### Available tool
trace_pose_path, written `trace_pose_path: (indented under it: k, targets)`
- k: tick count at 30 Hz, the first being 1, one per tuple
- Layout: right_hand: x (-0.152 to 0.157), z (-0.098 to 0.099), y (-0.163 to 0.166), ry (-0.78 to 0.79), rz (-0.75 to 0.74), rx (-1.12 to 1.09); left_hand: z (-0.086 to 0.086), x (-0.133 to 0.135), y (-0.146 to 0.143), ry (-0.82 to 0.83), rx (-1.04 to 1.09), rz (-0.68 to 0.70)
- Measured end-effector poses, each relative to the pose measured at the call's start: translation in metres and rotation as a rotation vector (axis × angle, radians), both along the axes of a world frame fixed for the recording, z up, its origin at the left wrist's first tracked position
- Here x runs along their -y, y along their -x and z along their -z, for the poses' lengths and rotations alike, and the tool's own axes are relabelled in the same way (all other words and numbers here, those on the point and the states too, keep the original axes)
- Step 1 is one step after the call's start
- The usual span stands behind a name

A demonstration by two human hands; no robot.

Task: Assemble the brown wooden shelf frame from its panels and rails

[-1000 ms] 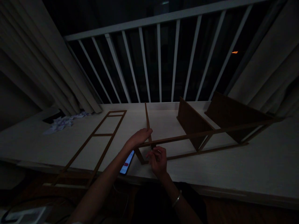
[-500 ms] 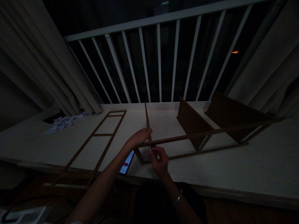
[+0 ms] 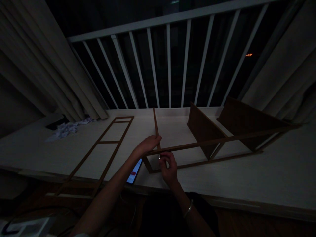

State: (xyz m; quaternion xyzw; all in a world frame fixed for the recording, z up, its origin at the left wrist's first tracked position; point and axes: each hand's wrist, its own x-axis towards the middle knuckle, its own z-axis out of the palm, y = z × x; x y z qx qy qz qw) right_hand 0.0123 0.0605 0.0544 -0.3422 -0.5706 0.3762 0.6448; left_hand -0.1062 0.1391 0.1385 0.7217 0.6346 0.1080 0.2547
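Note:
A brown wooden shelf frame (image 3: 195, 144) lies on its side on the white ledge, with two brown shelf boards (image 3: 206, 131) standing between its rails. My left hand (image 3: 148, 144) grips a thin wooden bar (image 3: 155, 122) where it meets the upper rail near the frame's left end. Just below that joint, my right hand (image 3: 169, 169) pinches a small shiny metal piece (image 3: 159, 156) upright against the underside of the rail. Whether it is a screw or a tool is too dark to make out.
A second wooden ladder-like frame (image 3: 108, 142) lies to the left, overhanging the ledge's front edge. A lit phone (image 3: 134, 171) rests beside my left forearm. Crumpled white scraps (image 3: 64, 130) lie far left. White railings (image 3: 169, 65) and curtains (image 3: 44, 59) stand behind.
My right fingers have shifted slightly, the fingertips closing in nearer the rail around the metal piece. My left hand and the frames stay practically in place.

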Motion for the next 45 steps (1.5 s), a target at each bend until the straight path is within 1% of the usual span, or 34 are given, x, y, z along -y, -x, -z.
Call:
trace_pose_path:
  k: [3, 8, 11, 15, 19, 23, 29, 35, 38, 41, 43, 45]
  targets:
    - [0.0, -0.001, -0.001, 0.034, -0.046, -0.003, 0.001, -0.001, 0.001, 0.009, -0.008, -0.002]
    - [0.002, -0.001, 0.002, 0.12, 0.09, -0.096, 0.002, -0.001, 0.002, -0.019, -0.032, 0.07]
    - [0.003, -0.003, 0.004, 0.157, 0.149, -0.18, 0.002, 0.0, 0.002, -0.032, -0.034, 0.057]
    - [0.003, -0.006, 0.003, 0.13, 0.179, -0.268, 0.001, 0.0, 0.0, -0.023, -0.031, 0.024]
    - [0.002, -0.009, 0.002, 0.1, 0.161, -0.326, 0.001, 0.001, 0.0, -0.037, -0.057, 0.037]
    - [0.0, -0.009, 0.002, 0.083, 0.174, -0.33, 0.001, 0.0, 0.0, -0.039, -0.042, 0.044]
    - [-0.001, -0.005, 0.004, 0.051, 0.313, -0.302, 0.002, -0.001, 0.001, -0.033, -0.056, 0.065]
    - [-0.005, -0.003, 0.003, 0.095, 0.306, -0.27, 0.002, 0.0, 0.0, -0.016, -0.028, 0.006]
    - [-0.007, 0.004, 0.005, 0.025, 0.379, -0.244, 0.0, 0.001, -0.001, -0.015, -0.033, -0.002]
    - [-0.008, 0.011, 0.006, -0.14, 0.48, -0.177, -0.001, 0.002, -0.002, -0.023, -0.026, 0.023]
    - [-0.008, 0.012, 0.005, -0.229, 0.464, -0.099, -0.001, 0.002, -0.002, -0.022, -0.023, 0.027]
    - [-0.007, 0.009, 0.002, -0.291, 0.405, -0.034, 0.0, 0.001, -0.001, -0.031, -0.038, 0.035]
